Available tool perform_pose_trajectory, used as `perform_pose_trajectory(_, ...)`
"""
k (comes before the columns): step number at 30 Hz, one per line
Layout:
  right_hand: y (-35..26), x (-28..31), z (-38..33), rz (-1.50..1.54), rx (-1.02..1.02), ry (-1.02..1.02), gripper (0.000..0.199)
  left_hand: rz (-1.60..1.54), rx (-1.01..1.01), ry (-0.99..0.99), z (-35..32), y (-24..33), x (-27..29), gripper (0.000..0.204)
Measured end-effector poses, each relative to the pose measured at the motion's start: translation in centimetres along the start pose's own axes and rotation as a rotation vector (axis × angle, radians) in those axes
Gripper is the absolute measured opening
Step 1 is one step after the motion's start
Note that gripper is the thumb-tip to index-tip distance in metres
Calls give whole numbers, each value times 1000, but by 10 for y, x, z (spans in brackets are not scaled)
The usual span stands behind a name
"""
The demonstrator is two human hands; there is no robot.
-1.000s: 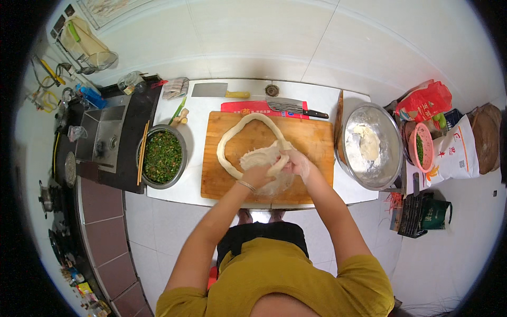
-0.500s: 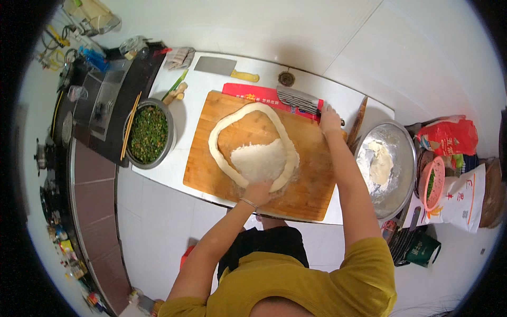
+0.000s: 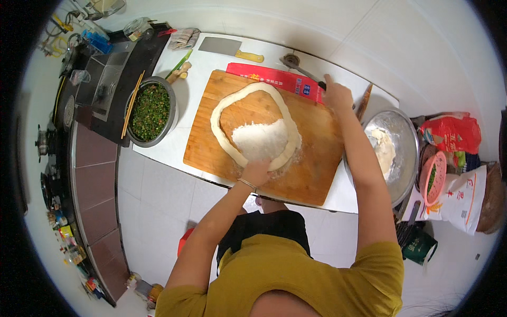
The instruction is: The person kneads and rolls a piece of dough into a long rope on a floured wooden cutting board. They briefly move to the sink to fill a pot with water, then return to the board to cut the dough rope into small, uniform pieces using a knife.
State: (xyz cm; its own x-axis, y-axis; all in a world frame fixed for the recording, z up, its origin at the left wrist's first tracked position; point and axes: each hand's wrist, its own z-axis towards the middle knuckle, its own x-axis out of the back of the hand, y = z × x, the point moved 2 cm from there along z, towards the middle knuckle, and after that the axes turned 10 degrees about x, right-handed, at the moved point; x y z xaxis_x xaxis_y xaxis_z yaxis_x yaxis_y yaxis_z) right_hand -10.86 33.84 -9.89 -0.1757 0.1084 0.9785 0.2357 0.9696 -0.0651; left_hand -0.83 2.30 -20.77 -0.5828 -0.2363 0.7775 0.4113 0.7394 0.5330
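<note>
In the head view, a rope of pale dough point(image 3: 289, 127) lies on a wooden cutting board point(image 3: 317, 158), left of the board's middle, bent round into 1 large, slightly lopsided loop. It is cream-white, smooth and fairly even in thickness, with a soft, matt surface; its lower end is partly hidden by a hand. Inside the loop lies a patch of white flour point(image 3: 259, 138), and a thin dusting spreads past the rope at its lower right.

The left hand point(image 3: 257, 171), a bracelet at its wrist, rests at the bottom of the loop, touching the dough; its fingers are blurred and partly hidden, so I cannot tell whether they pinch it. The right hand point(image 3: 339, 96) is beyond the board's upper right corner, its fingers closed around the dark handle of a knife point(image 3: 302, 70), whose blade points up and left.

On the white counter point(image 3: 182, 111), a flat red packet point(image 3: 264, 74) runs along the board's upper edge, printed with a row of white characters and a blue panel near its right end. At the right, a white sack point(image 3: 465, 201) carries large red characters, a small square code and an orange motif. A red bag point(image 3: 451, 134) behind it bears pale characters, and a dark green bag point(image 3: 420, 247) lower down has light lettering too small to make out.
</note>
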Motion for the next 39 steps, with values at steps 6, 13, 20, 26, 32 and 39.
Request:
perform_pose_trajectory(6,-66,-17,-150,649,-9,308,29,-97,-36,70,-2,-3,7,30)
perform_pose_trajectory(13,-127,-88,-279,609,-152,0,30,-171,-55,164,-2,-14,-16,33)
perform_pose_trajectory(20,-147,-126,-268,505,-205,-154,31,-163,-27,133,3,-24,-30,37)
perform_pose_trajectory(26,-147,-151,-233,599,-199,-63,34,-49,-141,-81,-9,-24,-14,37)
perform_pose_trajectory(32,-155,-100,-195,716,-57,43,38,-16,-185,-19,-32,-35,36,44)
perform_pose_trajectory(39,-190,-81,-93,609,-58,33,41,-52,66,436,7,-79,96,47)
